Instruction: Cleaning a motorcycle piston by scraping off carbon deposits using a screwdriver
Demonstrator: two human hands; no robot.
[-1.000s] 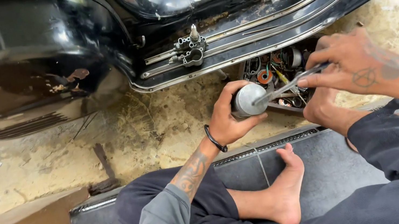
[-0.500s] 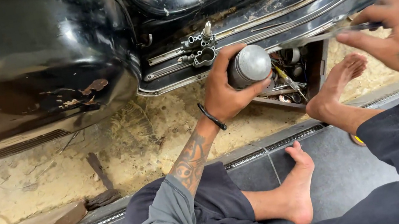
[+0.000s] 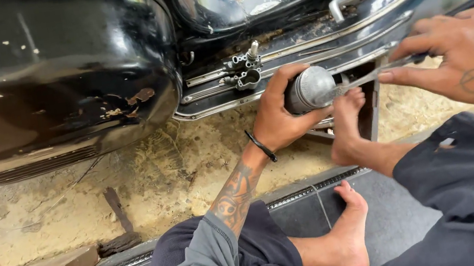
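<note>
Hands on grey cylinder point(image 3: 307, 89), thin tool point(image 3: 369, 74)

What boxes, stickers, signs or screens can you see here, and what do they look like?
None: no box, sticker, sign or screen shows.
What shows instead:
Left hand grips a grey metal cylinder, rounded, beside the black vehicle body.
Right hand holds a thin metal tool against the cylinder.
</note>
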